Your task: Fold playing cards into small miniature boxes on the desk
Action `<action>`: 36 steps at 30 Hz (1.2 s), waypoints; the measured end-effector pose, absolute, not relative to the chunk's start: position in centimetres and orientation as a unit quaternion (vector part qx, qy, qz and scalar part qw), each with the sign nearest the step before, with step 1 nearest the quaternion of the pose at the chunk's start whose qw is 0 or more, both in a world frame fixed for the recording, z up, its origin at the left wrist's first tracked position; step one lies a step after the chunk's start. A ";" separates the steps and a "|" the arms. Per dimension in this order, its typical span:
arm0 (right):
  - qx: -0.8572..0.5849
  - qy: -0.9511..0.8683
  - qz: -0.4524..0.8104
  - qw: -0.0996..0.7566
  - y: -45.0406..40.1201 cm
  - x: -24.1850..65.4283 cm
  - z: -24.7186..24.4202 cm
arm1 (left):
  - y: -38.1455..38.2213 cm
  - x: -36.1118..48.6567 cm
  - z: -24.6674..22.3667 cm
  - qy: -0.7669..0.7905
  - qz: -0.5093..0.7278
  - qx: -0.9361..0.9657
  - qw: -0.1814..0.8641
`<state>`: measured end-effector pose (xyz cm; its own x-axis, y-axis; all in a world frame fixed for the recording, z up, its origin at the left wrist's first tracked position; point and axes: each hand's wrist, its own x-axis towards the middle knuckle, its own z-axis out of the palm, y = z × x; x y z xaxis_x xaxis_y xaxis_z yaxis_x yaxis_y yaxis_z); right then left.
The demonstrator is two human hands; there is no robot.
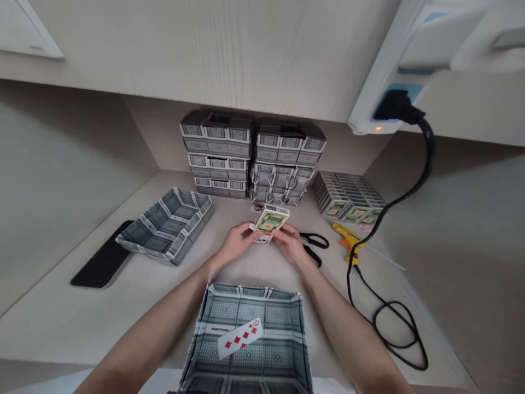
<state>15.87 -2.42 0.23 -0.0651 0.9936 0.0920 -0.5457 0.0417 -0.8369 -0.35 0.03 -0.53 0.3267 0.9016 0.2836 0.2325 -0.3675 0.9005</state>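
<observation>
Between my two hands is a green and white playing-card box (270, 219), tilted up over the desk. My left hand (238, 241) grips its left side, where a small white flap sticks out. My right hand (290, 241) closes on the lower right side. Cards with face figures (263, 238) show beneath the box's lower edge. Close to me, between my forearms, stands an open tray made of playing cards (283, 328), with a loose diamond card (240, 338) lying inside. Black-handled scissors (315, 241) lie just right of my right hand, partly hidden by it.
Stacked card-made boxes (217, 142) stand at the back wall, with more packed card boxes (348, 194) to their right. A card tray (168, 224) overlaps a black phone (102, 260) at left. A yellow glue gun (348, 241) trails a black cord up to a power strip (379, 109).
</observation>
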 end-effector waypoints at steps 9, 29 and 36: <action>-0.260 -0.334 0.634 0.648 -2.0 16.5 -0.4 | 0.0 -0.4 -0.6 0.397 0.411 0.736 0.363; -0.255 -0.300 0.637 0.663 -1.1 17.7 -0.9 | -0.8 -0.4 0.4 0.385 0.358 0.777 0.345; -0.265 -0.312 0.654 0.636 -1.3 17.2 -0.6 | -0.6 -0.4 0.3 0.402 0.369 0.772 0.326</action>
<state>17.19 -1.28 -0.60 -0.0497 0.9975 0.0506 -0.6662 0.0046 -0.7458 -0.44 -0.65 0.30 0.4039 0.8617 0.3071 0.3802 -0.4634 0.8005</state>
